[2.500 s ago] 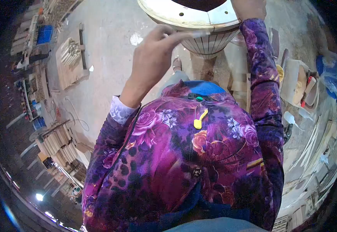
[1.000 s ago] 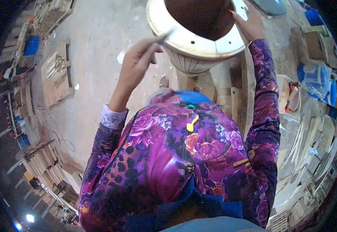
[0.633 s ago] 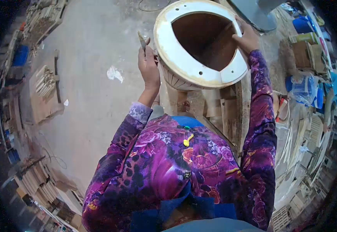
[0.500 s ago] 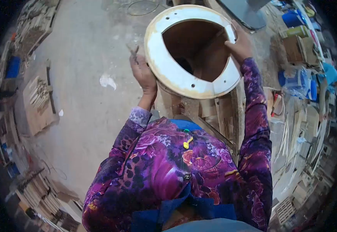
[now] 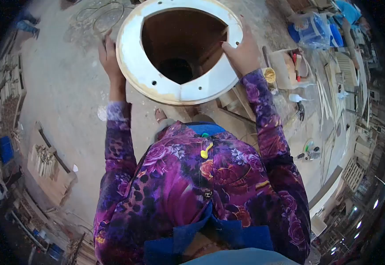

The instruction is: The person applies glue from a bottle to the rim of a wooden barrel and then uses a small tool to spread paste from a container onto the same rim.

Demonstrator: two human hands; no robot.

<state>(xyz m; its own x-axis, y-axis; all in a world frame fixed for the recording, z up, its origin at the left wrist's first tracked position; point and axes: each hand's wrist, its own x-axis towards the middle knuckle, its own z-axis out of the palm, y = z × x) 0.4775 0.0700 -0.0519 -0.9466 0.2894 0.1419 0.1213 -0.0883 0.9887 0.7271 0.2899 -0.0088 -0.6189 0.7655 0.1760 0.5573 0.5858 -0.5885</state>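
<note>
A hollow, drum-shaped wooden piece is tilted in front of me. Its white ring face has small drilled holes and a wide opening pointed at the lower edge, with dark brown inner walls. My right hand is closed over the ring's right side, thumb at the inner edge and fingers around the outside. On the opposite side, my left hand has its fingers stretched out along the outer rim, palm turned toward the piece. The far edge of the ring runs out of view at the top.
Stacked wood strips line the left side, near a board with short sticks. A wire loop lies on the floor ahead. On the right are a blue bucket in plastic, a box with red-handled tools and a white bottle.
The wooden piece and both hands have shifted left and up in view, and the piece's opening has turned. My view has moved, showing more floor on the right.
</note>
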